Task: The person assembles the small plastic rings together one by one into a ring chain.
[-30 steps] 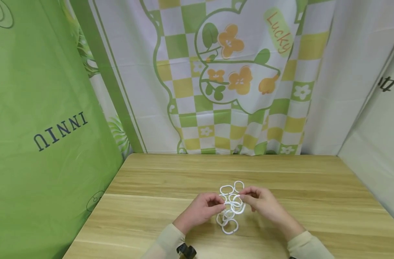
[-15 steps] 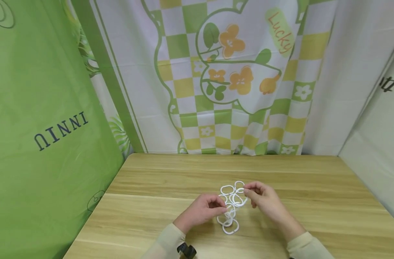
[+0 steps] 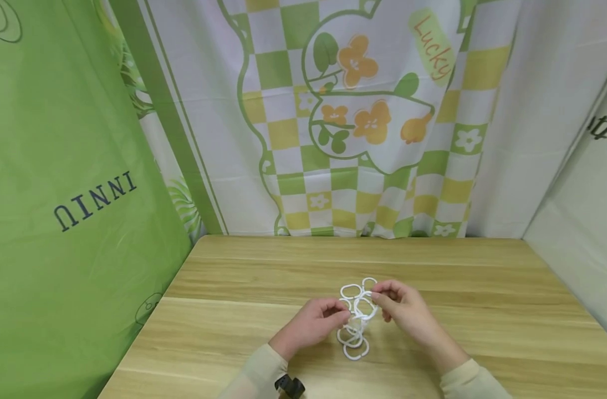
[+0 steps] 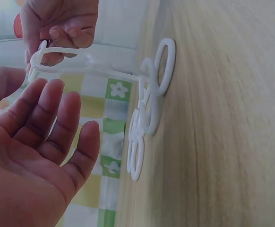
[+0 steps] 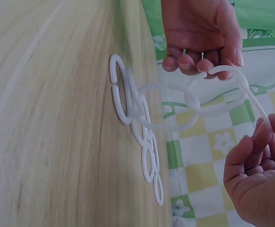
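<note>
In the head view, my left hand (image 3: 313,321) and right hand (image 3: 403,305) face each other above a wooden table. Between thumb and index finger the left hand (image 5: 201,33) pinches a white plastic C-shaped ring (image 5: 245,81) beside its gap. My right hand (image 5: 260,179) pinches another white ring (image 5: 256,106), seen nearly edge-on, which meets the first. From the left hand's ring hangs a further linked ring (image 5: 175,127), leading down to the others. In the left wrist view the left hand's other fingers (image 4: 50,113) spread loosely; where its fingertips touch the ring is partly hidden.
Several more white rings (image 3: 351,290) lie on the wooden table (image 3: 263,271) beneath and beyond the hands; one open ring (image 3: 356,356) lies nearest the person. A patterned curtain (image 3: 333,183) hangs at the table's far edge and a green cloth (image 3: 83,266) at its left.
My right hand first moved away and slightly right with its ring, then came back a little left toward the left hand. The left hand has barely moved.
</note>
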Tool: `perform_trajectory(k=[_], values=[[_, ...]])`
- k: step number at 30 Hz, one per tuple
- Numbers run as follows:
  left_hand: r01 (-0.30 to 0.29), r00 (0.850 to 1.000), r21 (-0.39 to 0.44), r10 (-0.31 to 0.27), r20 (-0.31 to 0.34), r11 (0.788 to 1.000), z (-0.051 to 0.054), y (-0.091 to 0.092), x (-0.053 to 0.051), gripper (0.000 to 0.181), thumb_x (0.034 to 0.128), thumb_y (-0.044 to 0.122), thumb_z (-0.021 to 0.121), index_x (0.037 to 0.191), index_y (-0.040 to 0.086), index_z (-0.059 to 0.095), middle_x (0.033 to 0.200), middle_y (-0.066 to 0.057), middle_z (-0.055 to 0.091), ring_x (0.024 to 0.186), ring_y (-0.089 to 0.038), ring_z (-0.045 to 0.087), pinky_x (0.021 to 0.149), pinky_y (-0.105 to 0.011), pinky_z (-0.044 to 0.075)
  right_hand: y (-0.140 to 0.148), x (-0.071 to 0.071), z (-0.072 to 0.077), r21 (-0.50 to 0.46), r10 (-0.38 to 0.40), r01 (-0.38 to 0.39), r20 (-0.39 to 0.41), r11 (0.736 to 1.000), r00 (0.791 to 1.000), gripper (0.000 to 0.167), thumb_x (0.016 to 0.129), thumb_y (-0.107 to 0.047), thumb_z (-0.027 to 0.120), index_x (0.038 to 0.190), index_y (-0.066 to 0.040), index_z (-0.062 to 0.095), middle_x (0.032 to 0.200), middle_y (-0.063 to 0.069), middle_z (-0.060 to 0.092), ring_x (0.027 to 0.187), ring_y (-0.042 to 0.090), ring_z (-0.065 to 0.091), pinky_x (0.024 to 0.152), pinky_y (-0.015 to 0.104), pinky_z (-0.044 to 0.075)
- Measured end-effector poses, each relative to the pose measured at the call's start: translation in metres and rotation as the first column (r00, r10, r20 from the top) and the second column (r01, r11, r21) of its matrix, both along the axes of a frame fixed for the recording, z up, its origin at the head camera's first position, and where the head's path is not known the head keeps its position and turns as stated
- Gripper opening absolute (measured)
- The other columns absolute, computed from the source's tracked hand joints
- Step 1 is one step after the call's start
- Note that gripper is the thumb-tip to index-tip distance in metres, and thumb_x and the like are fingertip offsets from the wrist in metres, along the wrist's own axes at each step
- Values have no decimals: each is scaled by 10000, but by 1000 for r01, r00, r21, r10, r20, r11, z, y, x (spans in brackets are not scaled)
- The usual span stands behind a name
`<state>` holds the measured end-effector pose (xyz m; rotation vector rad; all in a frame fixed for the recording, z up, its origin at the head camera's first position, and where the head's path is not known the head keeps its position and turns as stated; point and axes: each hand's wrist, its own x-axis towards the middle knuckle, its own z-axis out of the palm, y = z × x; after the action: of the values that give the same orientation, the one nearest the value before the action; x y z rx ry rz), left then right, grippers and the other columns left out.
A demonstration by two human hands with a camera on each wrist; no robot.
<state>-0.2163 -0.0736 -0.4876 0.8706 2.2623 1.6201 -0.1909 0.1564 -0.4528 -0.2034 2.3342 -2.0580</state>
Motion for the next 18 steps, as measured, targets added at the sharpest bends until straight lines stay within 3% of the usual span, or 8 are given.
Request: perform_trajectory(k=[10,18], values=[[-43,999,19,42,4,999,2,1,2,190,975,206,621,994,34,699,841,-143,677,736,-49,602,690,-219,518,-11,5,3,-43,65,-67,-38,997,997,256,921,-42,651,1097,122,565,866,126,595,630,127,516,564,237,481],[-123,990,0,123,67,992,8,-5,3,160,967,232,632,969,84,692,856,-60,679,771,-98,617,711,-257,511,-18,7,0,-37,75,-76,-22,996,997,225,912,-57,669,1047,96,574,842,151,587,611,134,512,557,242,478]])
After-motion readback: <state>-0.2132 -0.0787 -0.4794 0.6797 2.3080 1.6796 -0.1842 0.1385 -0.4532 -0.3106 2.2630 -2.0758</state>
